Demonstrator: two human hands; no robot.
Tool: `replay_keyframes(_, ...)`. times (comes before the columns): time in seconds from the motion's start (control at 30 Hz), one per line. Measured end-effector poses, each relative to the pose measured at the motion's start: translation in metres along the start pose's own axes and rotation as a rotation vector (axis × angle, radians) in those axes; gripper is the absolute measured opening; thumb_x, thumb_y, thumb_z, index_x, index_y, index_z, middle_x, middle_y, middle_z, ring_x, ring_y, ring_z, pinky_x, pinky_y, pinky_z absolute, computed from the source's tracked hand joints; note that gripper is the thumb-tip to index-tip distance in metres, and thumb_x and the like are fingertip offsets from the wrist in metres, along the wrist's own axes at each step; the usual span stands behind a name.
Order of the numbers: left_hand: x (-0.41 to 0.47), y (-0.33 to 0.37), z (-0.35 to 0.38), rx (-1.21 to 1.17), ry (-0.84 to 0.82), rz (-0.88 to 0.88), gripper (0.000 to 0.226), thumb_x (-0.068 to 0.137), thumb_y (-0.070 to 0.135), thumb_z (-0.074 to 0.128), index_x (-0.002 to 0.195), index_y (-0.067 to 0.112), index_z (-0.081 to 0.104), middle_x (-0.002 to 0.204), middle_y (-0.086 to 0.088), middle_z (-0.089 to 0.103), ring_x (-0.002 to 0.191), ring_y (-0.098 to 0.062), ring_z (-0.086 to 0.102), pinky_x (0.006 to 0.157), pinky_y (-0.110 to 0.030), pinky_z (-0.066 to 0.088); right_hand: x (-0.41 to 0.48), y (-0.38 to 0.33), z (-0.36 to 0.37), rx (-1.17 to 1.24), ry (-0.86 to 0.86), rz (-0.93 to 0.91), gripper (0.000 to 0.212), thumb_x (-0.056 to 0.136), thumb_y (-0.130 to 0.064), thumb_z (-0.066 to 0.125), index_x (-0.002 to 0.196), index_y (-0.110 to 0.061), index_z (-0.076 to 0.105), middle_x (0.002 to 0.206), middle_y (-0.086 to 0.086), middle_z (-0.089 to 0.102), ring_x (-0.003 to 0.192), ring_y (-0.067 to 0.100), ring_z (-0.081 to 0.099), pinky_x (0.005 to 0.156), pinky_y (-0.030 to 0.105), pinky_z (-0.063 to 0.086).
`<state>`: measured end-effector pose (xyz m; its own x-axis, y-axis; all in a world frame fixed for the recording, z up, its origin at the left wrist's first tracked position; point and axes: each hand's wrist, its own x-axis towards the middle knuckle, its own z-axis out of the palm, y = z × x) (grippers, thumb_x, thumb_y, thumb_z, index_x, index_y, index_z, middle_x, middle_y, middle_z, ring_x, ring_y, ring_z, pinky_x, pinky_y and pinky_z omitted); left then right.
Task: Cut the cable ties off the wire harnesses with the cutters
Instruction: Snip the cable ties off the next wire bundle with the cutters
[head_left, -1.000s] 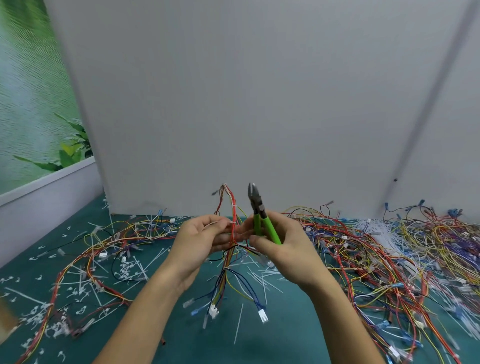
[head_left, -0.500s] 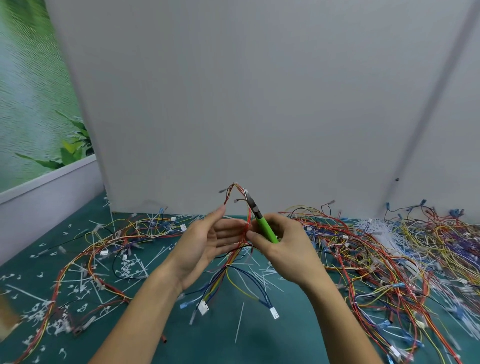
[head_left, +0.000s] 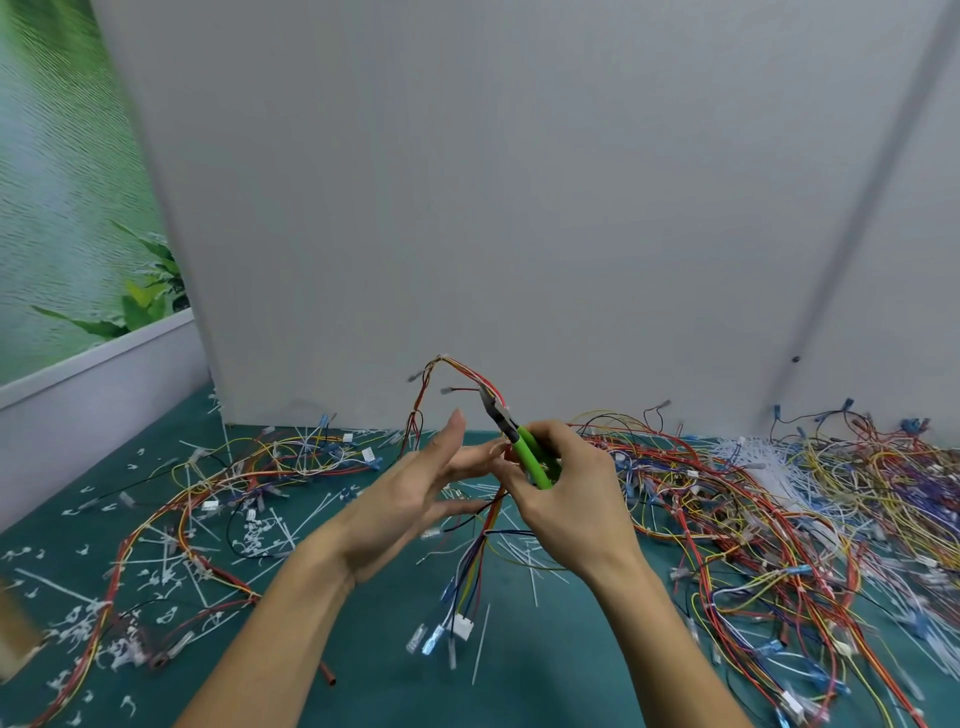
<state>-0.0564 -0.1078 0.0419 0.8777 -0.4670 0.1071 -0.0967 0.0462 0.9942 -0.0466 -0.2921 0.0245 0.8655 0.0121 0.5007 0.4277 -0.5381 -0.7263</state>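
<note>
Wire harness of red, yellow and blue leads (head_left: 483, 545) hangs nearest you, lifted off the teal tabletop (head_left: 363, 675) for access. Your left hand (head_left: 410, 499), fingers straight, seems to steady it, while your right hand (head_left: 571, 499) clasps green-handled cutters (head_left: 527, 454) aimed at its upper loop.
</note>
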Motion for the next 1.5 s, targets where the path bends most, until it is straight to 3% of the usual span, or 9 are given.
replay_keyframes(0.1,-0.003,0.004,0.0,0.063,-0.004,0.007,0.069,0.086,0.079,0.038,0.124,0.033,0.073,0.139,0.019,0.061,0.135,0.002,0.048,0.103,-0.027,0.052,0.0,0.0,0.0,-0.026,0.006,-0.036,0.022,0.088,-0.027,0.081,0.105,-0.02,0.069,0.091,-0.011,0.071,0.087,0.006,0.066,0.08,0.028,0.056)
replay_keyframes(0.23,-0.003,0.004,0.004,0.251,0.059,0.006,0.076,0.085,0.081,0.034,0.13,0.03,0.069,0.139,0.021,0.06,0.134,0.003,0.049,0.106,-0.039,0.051,0.0,0.0,-0.001,-0.049,0.026,-0.053,0.019,0.088,-0.022,0.08,0.103,-0.019,0.069,0.089,-0.009,0.071,0.086,0.009,0.067,0.079,0.034,0.057)
replay_keyframes(0.43,-0.004,0.004,-0.001,0.458,0.101,-0.012,0.067,0.085,0.086,0.022,0.127,0.054,0.063,0.141,0.025,0.055,0.124,-0.009,0.059,0.108,-0.046,0.046,0.001,0.004,-0.002,-0.027,0.05,-0.093,0.014,0.088,-0.02,0.079,0.096,-0.023,0.068,0.08,-0.018,0.067,0.081,0.0,0.063,0.068,0.009,0.042)
replay_keyframes(0.63,-0.001,0.005,-0.005,0.4,0.157,0.038,0.051,0.099,0.068,0.031,0.118,0.045,0.073,0.126,0.018,0.067,0.109,-0.008,0.062,0.097,-0.04,0.055,0.003,0.007,-0.005,0.072,0.001,-0.061,0.01,0.09,-0.019,0.077,0.095,-0.022,0.068,0.078,-0.01,0.069,0.075,0.01,0.064,0.07,0.026,0.052)
replay_keyframes(0.83,-0.002,0.007,-0.021,0.294,0.385,0.049,0.043,0.105,0.039,0.042,0.098,0.023,0.081,0.103,0.001,0.077,0.095,-0.026,0.069,0.081,-0.036,0.058,0.004,0.008,-0.012,0.177,-0.05,-0.041,0.009,0.093,-0.022,0.075,0.095,-0.024,0.067,0.082,-0.01,0.069,0.077,0.018,0.066,0.076,0.036,0.056)
replay_keyframes(0.93,-0.001,0.006,-0.03,0.256,0.494,0.036,0.04,0.106,0.034,0.047,0.09,0.021,0.081,0.098,-0.006,0.077,0.08,-0.021,0.066,0.074,-0.039,0.056,0.004,0.005,-0.015,0.234,-0.076,-0.056,0.01,0.094,-0.02,0.074,0.095,-0.025,0.066,0.084,-0.007,0.069,0.081,0.023,0.067,0.079,0.038,0.056)
replay_keyframes(1.03,0.0,0.004,-0.029,0.244,0.493,0.079,0.027,0.102,0.024,0.059,0.087,0.021,0.081,0.095,-0.002,0.077,0.068,-0.016,0.062,0.056,-0.027,0.05,0.003,0.003,-0.015,0.268,-0.091,-0.066,0.01,0.094,-0.018,0.074,0.095,-0.025,0.066,0.085,-0.003,0.069,0.082,0.025,0.067,0.08,0.042,0.057)
replay_keyframes(1.3,0.01,-0.009,0.007,0.288,0.312,0.163,0.024,0.086,0.045,0.066,0.092,0.027,0.082,0.071,0.004,0.073,0.062,-0.008,0.063,0.058,-0.03,0.053,0.001,-0.002,-0.01,0.309,-0.143,-0.094,0.014,0.093,-0.019,0.076,0.098,-0.028,0.068,0.088,-0.007,0.073,0.084,0.021,0.071,0.081,0.045,0.058)
replay_keyframes(1.5,0.011,-0.012,0.009,0.077,0.345,0.128,0.033,0.075,0.054,0.073,0.089,0.026,0.082,0.087,-0.004,0.078,0.081,-0.011,0.072,0.065,-0.026,0.055,0.001,-0.002,-0.014,0.287,-0.176,-0.095,0.01,0.095,-0.02,0.074,0.101,-0.027,0.07,0.091,-0.008,0.073,0.087,0.018,0.071,0.084,0.045,0.058)
